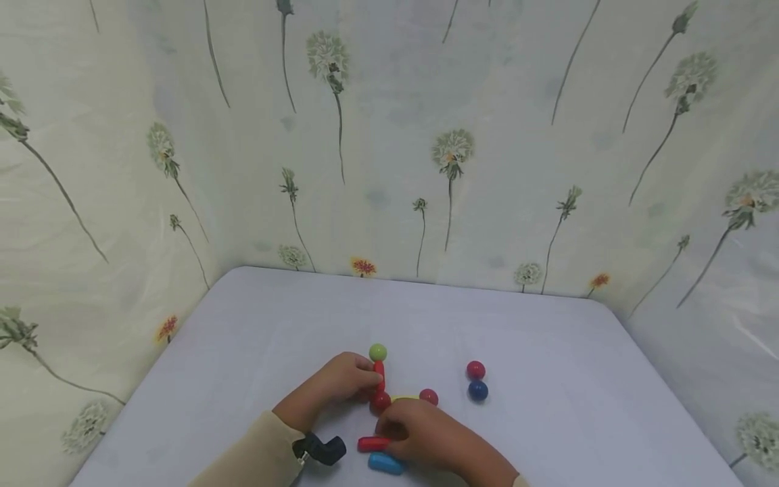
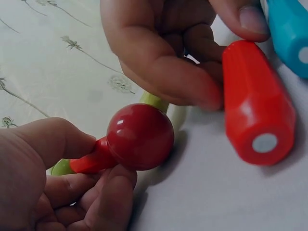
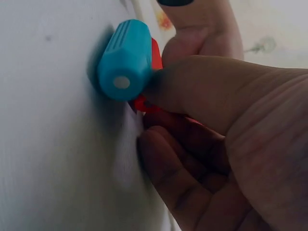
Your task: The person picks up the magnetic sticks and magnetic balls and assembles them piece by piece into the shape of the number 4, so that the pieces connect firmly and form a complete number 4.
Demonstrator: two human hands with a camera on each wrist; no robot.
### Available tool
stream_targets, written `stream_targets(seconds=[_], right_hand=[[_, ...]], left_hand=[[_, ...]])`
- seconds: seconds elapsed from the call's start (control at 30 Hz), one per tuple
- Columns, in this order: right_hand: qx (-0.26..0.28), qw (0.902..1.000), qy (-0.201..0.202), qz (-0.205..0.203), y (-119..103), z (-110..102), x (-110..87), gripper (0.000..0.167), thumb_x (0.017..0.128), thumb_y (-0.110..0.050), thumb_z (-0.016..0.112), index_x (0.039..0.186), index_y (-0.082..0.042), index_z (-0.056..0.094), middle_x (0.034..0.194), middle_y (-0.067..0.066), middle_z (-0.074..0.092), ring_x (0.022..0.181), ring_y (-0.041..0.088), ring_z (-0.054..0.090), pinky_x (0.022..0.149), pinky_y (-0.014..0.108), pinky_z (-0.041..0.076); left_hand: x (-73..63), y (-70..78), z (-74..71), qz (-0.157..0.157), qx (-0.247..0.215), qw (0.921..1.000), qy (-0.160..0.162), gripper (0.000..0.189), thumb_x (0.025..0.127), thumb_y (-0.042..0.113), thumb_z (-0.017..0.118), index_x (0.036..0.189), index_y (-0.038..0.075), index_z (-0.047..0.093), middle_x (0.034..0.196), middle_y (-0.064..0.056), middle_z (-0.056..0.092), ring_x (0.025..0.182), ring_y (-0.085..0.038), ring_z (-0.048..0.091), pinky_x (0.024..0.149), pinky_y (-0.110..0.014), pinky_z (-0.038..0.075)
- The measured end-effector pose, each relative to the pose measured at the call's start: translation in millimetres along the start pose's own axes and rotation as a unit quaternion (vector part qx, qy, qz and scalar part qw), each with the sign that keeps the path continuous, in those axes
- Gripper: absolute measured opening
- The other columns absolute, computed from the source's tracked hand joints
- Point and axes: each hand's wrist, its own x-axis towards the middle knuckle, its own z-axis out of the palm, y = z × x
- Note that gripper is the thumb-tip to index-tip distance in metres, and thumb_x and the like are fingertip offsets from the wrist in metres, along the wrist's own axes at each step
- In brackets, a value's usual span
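Fingers of your left hand (image 1: 347,375) pinch the far red rod (image 1: 379,368), green ball (image 1: 378,352) at one end, dark red ball (image 1: 380,404) at the other. Your right hand (image 1: 422,433) pinches the near red rod (image 1: 372,444), just beside the blue rod (image 1: 386,463); can't tell if it's off the desk (image 1: 548,352). Looks like mid-assembly; next move likely calls for squaring its end to a ball. Head view: right hand covers its gripped end, part of the yellow rod (image 2: 155,101).

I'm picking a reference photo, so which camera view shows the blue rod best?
Right wrist: the blue rod appears large and nearly whole, its pale end spot clear. The head view shows it small; the left wrist view crops it.
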Motion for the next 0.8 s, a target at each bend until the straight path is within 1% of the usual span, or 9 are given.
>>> stream_targets(seconds=[0.23,0.4,0.6,0.7,0.8], right_hand=[[0.011,0.9999,-0.001,-0.002,6,0,-0.4,0.022,0.084,-0.027,0.088,0.103,-0.032,0.077,0.089,-0.016,0.066,0.084,0.006,0.061,0.079,0.024,0.055],[0.052,0.9986,0.003,-0.001,14,-2,-2.9,0.019,0.088,-0.029,0.085,0.104,-0.035,0.076,0.094,-0.016,0.069,0.089,0.008,0.063,0.083,0.029,0.057],[0.083,0.9962,0.019,-0.021,28,-10,-4.2,0.018,0.09,-0.028,0.082,0.106,-0.036,0.078,0.102,-0.018,0.072,0.098,0.011,0.063,0.088,0.032,0.057],[0.121,0.9922,0.022,-0.019,33,-14,-4.4,0.018,0.091,-0.028,0.081,0.107,-0.035,0.078,0.106,-0.016,0.073,0.104,0.015,0.063,0.09,0.035,0.057],[0.17,0.9851,0.024,-0.013,36,-18,-5.3,0.017,0.092,-0.03,0.08,0.108,-0.033,0.078,0.109,-0.011,0.075,0.108,0.019,0.064,0.092,0.039,0.057]], left_hand=[[-1.1,-0.1,1.2,0.004,-0.002,1.0,0.0,0.015,0.095,0.025,0.073,0.088,0.012,0.076,0.076,-0.004,0.069,0.072,-0.019,0.06,0.065,-0.03,0.049],[-1.5,0.1,0.4,0.004,-0.001,1.0,0.0,0.014,0.095,0.025,0.073,0.089,0.012,0.076,0.076,-0.003,0.07,0.072,-0.019,0.061,0.066,-0.03,0.049],[0.2,-1.4,0.7,0.006,0.003,1.0,-0.001,0.015,0.096,0.025,0.072,0.089,0.012,0.077,0.076,-0.003,0.07,0.072,-0.019,0.06,0.065,-0.029,0.049],[0.5,-1.4,0.6,0.004,0.007,1.0,0.0,0.015,0.096,0.026,0.071,0.089,0.013,0.077,0.075,-0.003,0.07,0.072,-0.019,0.06,0.065,-0.03,0.048],[0.9,-1.1,0.3,0.001,0.011,0.9999,0.005,0.015,0.096,0.026,0.071,0.088,0.014,0.077,0.075,-0.004,0.07,0.072,-0.019,0.06,0.064,-0.03,0.048]])
